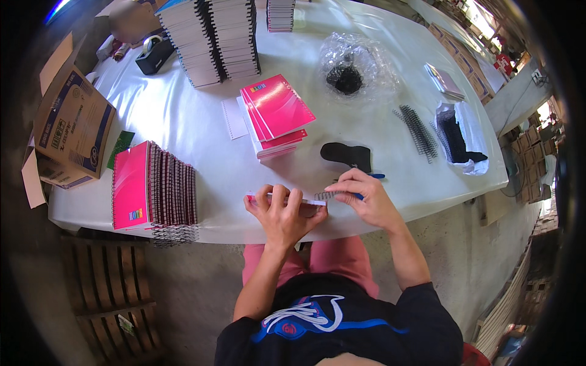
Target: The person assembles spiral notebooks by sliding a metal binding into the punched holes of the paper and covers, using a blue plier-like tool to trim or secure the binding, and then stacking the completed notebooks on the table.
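At the table's near edge my left hand point(282, 210) is closed round a notebook point(314, 202), held edge-up with a bit of pink cover showing. My right hand point(365, 198) pinches a dark spiral binding coil point(328, 196) at the notebook's right end. A blue-handled tool point(377, 176) shows partly at the right hand; its kind is hidden by the fingers. Just beyond lies a flat black item point(346, 156). Farther off rests a pile of pink-covered notebooks point(278, 107). To the left stands a stack of pink spiral notebooks point(131, 186), their coils facing right.
Tall stacks of bound notebooks point(189, 46) and a tape dispenser point(154, 56) stand at the back. Right of them are crumpled clear plastic point(360, 61), loose coils point(418, 133) and a white-lined package of coils point(473, 137). An opened carton point(73, 125) is at left. A person point(131, 24) is beyond the table.
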`<control>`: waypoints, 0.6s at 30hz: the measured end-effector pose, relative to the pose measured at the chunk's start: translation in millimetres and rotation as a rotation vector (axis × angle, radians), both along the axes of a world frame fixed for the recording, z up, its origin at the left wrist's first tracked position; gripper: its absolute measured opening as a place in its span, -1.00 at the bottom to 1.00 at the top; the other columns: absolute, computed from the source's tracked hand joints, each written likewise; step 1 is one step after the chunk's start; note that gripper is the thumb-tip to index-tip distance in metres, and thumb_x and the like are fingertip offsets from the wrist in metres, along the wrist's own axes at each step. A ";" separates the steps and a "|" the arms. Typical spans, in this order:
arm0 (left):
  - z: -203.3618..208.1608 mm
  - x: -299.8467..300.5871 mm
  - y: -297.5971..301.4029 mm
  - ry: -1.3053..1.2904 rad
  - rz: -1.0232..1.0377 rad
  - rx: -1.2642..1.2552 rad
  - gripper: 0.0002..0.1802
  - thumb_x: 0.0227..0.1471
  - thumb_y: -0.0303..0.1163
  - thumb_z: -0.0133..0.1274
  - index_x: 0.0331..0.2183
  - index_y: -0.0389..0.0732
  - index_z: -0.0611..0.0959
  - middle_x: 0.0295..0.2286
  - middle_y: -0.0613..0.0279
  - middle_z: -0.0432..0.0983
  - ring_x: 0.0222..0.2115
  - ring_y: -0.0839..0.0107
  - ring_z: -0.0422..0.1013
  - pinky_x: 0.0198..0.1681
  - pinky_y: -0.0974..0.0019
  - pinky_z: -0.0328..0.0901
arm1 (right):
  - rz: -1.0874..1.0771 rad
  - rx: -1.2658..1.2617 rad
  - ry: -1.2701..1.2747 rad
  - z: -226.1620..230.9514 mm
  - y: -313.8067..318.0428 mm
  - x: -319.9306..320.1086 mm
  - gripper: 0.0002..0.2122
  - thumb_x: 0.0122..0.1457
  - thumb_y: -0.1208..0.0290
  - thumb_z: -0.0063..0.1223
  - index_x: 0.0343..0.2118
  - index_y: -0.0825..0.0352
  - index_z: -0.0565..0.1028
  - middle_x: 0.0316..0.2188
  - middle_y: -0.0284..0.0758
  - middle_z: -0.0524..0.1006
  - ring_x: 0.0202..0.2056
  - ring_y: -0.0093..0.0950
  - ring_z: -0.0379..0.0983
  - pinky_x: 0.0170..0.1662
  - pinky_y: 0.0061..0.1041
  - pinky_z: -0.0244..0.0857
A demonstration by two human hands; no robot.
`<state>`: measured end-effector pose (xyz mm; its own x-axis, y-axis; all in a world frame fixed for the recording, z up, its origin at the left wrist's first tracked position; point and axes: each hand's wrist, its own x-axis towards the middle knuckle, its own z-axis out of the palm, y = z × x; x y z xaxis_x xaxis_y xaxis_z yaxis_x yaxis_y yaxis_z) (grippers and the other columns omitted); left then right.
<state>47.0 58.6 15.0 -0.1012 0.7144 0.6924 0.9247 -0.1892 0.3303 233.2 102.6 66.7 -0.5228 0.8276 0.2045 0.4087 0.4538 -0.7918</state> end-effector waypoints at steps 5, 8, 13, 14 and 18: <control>-1.7 1.2 0.3 -0.043 0.017 0.001 -0.56 -0.53 0.06 0.27 -0.61 0.02 0.48 -0.47 0.37 0.28 -0.24 0.25 0.22 -0.15 -0.12 -0.02 | 0.009 0.029 0.017 -1.5 4.3 7.5 -0.77 -0.03 0.63 0.15 -0.27 0.25 0.59 -0.38 -0.34 0.44 -0.35 -0.42 0.40 -0.31 -0.52 0.28; -0.5 -0.8 -0.4 -0.030 0.005 -0.012 -0.54 -0.55 0.03 0.31 -0.60 -0.01 0.48 -0.47 0.36 0.29 -0.25 0.23 0.21 -0.19 -0.02 0.00 | 0.071 -0.043 0.058 -1.2 4.5 13.4 -0.75 -0.05 0.65 0.15 -0.27 0.25 0.59 -0.37 -0.35 0.44 -0.32 -0.45 0.40 -0.28 -0.53 0.29; 0.6 -3.6 -1.3 -0.038 -0.019 -0.043 -0.54 -0.51 0.07 0.31 -0.56 0.03 0.50 -0.46 0.39 0.30 -0.24 0.27 0.23 -0.17 -0.12 0.00 | 0.162 -0.213 0.084 -5.7 8.5 15.3 -0.79 0.01 0.59 0.14 -0.25 0.24 0.58 -0.45 -0.38 0.46 -0.43 -0.57 0.38 -0.38 -0.60 0.26; 0.7 -5.2 -1.4 -0.028 -0.022 -0.045 -0.52 -0.51 0.09 0.31 -0.55 0.03 0.50 -0.46 0.39 0.30 -0.25 0.28 0.23 -0.17 -0.11 0.01 | 0.213 -0.338 0.026 -4.8 11.7 20.3 -0.78 0.03 0.56 0.14 -0.22 0.24 0.56 -0.47 -0.38 0.45 -0.47 -0.60 0.38 -0.41 -0.61 0.25; 2.1 -8.3 -1.5 -0.004 -0.047 -0.079 -0.50 -0.45 0.13 0.28 -0.49 0.02 0.51 -0.45 0.40 0.30 -0.26 0.31 0.25 -0.18 -0.09 0.03 | 0.025 -0.532 -0.002 19.2 2.0 2.3 -0.73 0.14 0.46 0.05 -0.07 0.25 0.47 -0.53 -0.39 0.46 -0.58 -0.66 0.33 -0.52 -0.62 0.19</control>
